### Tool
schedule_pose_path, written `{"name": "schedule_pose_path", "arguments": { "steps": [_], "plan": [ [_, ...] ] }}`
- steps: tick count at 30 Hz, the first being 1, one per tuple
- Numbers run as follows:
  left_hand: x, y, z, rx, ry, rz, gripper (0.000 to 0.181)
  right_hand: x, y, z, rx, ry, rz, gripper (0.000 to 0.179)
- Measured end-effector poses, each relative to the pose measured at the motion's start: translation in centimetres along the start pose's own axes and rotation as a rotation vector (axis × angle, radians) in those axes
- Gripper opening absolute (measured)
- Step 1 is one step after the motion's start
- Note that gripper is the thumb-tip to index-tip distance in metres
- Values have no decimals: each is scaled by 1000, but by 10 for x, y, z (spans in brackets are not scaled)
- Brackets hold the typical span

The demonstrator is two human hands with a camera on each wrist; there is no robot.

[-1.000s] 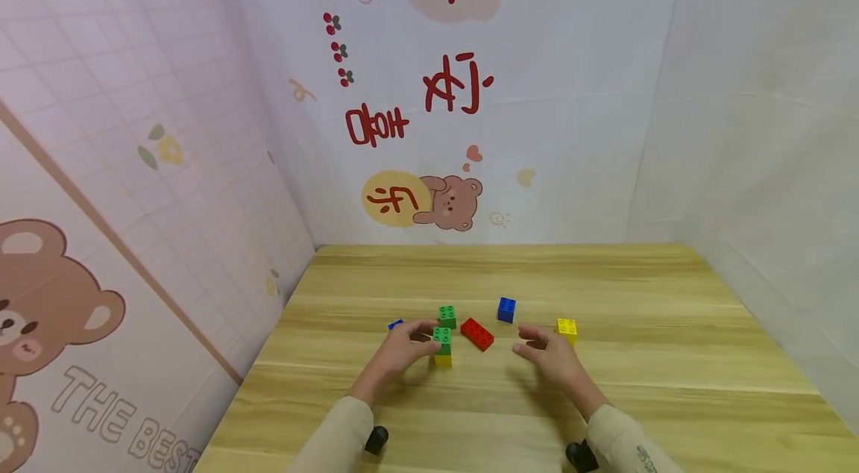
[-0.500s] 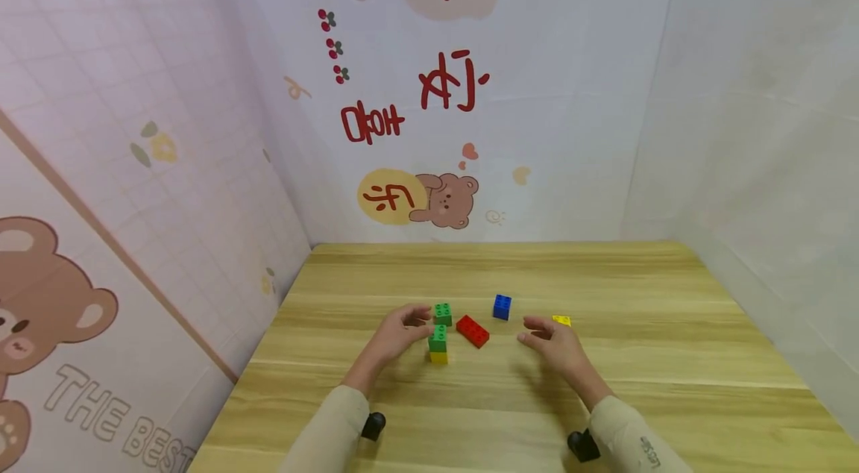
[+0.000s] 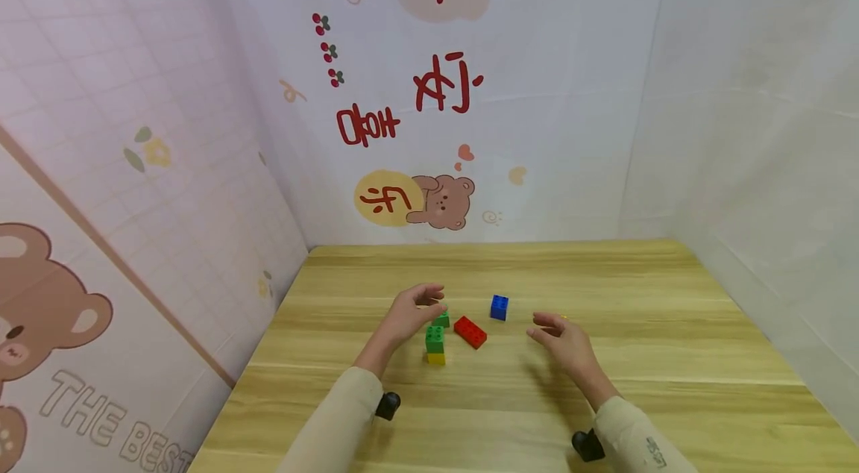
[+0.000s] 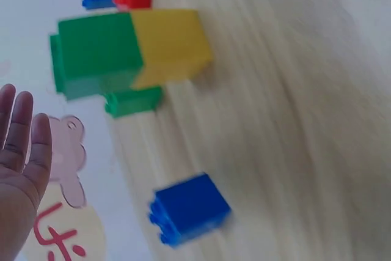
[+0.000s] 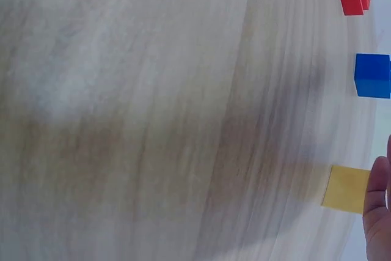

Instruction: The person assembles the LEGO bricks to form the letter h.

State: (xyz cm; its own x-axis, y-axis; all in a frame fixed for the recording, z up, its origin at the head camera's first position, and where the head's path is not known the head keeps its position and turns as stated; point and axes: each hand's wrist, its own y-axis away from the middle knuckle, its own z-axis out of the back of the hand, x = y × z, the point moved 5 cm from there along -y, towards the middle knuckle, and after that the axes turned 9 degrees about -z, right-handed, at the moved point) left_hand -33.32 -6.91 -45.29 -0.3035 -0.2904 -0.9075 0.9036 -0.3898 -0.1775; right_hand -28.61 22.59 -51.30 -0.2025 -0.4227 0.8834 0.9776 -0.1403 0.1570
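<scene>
My left hand (image 3: 411, 315) hovers over the table with loosely bent fingers, holding nothing. It partly covers a small green brick (image 3: 442, 320). Just in front stands a stack, a green brick (image 3: 435, 339) on a yellow brick (image 3: 437, 358). In the left wrist view, a blue brick (image 4: 191, 209) lies apart from the stack; in the head view it is hidden. My right hand (image 3: 570, 348) hangs above the table on the right, fingers relaxed, nothing in it. Another yellow brick (image 5: 345, 189) lies beyond it, nearly all hidden in the head view.
A red brick (image 3: 470, 332), longer than the others, lies right of the stack. Behind it to the right sits another blue brick (image 3: 499, 307). The wooden table (image 3: 604, 413) meets printed cloth walls (image 3: 564, 122) at its back and left.
My left hand has come off the green-and-yellow stack and moved up and away, over the rear green brick. My right hand has shifted slightly right, covering more of the single yellow brick.
</scene>
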Motion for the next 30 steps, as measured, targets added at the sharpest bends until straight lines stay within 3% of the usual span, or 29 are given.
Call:
{"name": "schedule_pose_path", "arguments": {
  "steps": [8, 16, 23, 30],
  "plan": [
    [-21, -13, -20, 2, -3, -2, 41, 5, 0, 13, -58, -35, 11, 51],
    [-35, -27, -54, -16, 12, -22, 39, 0, 2, 30, -117, -35, -13, 51],
    [-37, -35, -83, -112, 26, -23, 41, -10, 0, 45, -159, -35, -30, 52],
    [-23, -44, -101, -197, 74, 31, 41, -21, -3, 55, -176, -28, -51, 49]
  ]
}}
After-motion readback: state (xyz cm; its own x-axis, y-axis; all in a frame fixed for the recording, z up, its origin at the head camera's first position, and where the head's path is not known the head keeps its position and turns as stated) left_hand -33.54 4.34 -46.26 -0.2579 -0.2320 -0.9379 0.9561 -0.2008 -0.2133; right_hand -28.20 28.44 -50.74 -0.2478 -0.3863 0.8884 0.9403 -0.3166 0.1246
